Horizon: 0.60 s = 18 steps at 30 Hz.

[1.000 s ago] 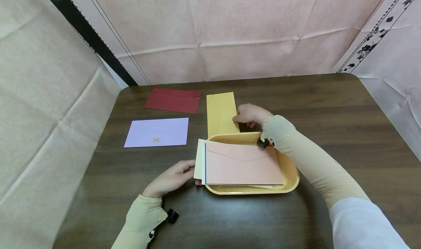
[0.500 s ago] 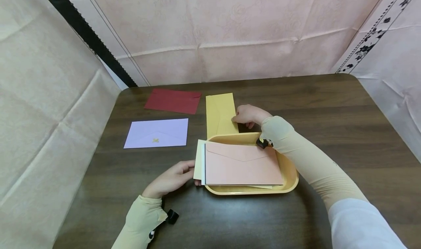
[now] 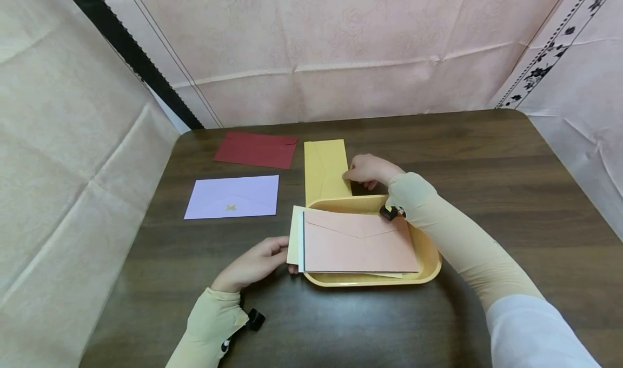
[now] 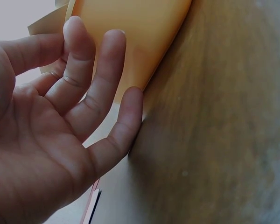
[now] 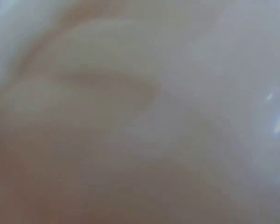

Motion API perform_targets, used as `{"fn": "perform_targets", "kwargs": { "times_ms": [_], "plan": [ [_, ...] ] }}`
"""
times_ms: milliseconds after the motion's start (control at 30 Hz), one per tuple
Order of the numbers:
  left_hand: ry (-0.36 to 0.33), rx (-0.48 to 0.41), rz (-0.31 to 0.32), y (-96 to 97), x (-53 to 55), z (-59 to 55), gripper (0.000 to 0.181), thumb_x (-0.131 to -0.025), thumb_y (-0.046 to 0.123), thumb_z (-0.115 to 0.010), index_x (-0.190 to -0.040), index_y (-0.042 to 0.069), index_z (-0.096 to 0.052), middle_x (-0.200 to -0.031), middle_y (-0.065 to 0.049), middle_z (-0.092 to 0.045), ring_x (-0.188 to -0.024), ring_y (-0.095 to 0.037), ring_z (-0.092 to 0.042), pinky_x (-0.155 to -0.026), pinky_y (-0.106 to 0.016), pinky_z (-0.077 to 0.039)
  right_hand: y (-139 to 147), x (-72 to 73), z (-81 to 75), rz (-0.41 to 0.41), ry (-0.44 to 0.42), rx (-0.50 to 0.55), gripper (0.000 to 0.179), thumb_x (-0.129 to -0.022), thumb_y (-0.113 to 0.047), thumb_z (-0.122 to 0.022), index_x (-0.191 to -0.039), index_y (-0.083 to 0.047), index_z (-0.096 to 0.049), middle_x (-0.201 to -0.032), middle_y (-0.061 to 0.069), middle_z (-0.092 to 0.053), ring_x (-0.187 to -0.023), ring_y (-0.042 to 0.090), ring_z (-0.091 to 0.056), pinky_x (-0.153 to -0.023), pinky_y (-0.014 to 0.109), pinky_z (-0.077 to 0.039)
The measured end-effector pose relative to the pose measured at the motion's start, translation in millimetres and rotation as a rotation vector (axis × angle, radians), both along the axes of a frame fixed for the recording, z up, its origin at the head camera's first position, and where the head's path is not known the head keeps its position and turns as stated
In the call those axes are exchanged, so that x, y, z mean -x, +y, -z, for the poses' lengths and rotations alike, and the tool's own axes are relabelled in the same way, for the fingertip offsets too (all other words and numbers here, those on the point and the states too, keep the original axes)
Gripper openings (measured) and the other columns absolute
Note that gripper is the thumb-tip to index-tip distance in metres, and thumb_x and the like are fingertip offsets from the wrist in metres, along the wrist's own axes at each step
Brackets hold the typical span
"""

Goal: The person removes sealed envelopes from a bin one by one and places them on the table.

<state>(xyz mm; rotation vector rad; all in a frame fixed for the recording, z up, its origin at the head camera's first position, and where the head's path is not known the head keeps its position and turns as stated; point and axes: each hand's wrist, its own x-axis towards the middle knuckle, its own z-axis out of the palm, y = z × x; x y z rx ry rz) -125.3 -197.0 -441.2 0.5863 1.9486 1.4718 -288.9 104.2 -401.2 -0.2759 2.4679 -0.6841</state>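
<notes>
My right hand (image 3: 371,169) has its fingers curled and pinches the right edge of a yellow envelope (image 3: 318,165), which stands upright behind the tray in the head view. My left hand (image 3: 255,262) rests at the left end of the yellow tray (image 3: 430,260), its fingertips partly hidden under the overhanging cream envelope (image 3: 293,243). In the left wrist view the left fingers (image 4: 113,60) are loosely bent, close against the tray wall. A pink envelope (image 3: 360,243) lies on top of the stack in the tray. The right wrist view is a blur.
A red envelope (image 3: 255,149) lies at the back left of the dark wooden table (image 3: 511,195). Nearer, a lavender envelope (image 3: 233,192) with a small gold mark lies to the left of the tray. Pale cloth (image 3: 365,44) hangs behind the table.
The yellow envelope has shifted very slightly toward the tray with my right hand on its edge. My left hand and the stack stay as they were.
</notes>
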Motion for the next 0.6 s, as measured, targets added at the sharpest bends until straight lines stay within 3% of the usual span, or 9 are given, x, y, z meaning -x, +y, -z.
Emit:
{"fn": "perform_targets", "kwargs": {
  "times_ms": [133,333,600],
  "plan": [
    [-0.001,-0.002,0.001,0.6,0.2,-0.5,0.018,-0.107,0.015,-0.050,-0.107,0.004,-0.064,-0.085,-0.009,-0.064,-0.084,-0.025,-0.062,-0.083,-0.033,-0.049,11,-4.6,-3.1,-0.021,-0.003,0.007,0.033,-0.102,-0.034,-0.055,-0.100,-0.002,-0.061,-0.085,0.012,-0.058,-0.071,0.023,-0.060,-0.066,0.037,-0.056],
    [0.003,0.001,0.003,2.0,1.0,0.8,0.019,-0.108,0.014,-0.049,-0.106,0.003,-0.064,-0.084,-0.009,-0.063,-0.083,-0.024,-0.062,-0.083,-0.032,-0.048,41,-13.2,-9.2,-0.030,-0.016,0.020,0.037,-0.104,-0.037,-0.053,-0.111,-0.001,-0.060,-0.092,0.014,-0.062,-0.081,0.026,-0.061,-0.069,0.037,-0.055],
    [0.009,0.002,0.013,1.8,1.7,0.2,0.018,-0.108,0.015,-0.049,-0.106,0.003,-0.063,-0.085,-0.009,-0.063,-0.084,-0.025,-0.062,-0.083,-0.032,-0.048,58,-38.5,-15.2,-0.078,0.022,0.072,0.036,-0.104,-0.037,-0.055,-0.114,-0.003,-0.061,-0.085,0.009,-0.062,-0.075,0.022,-0.059,-0.071,0.036,-0.050]
  ]
}}
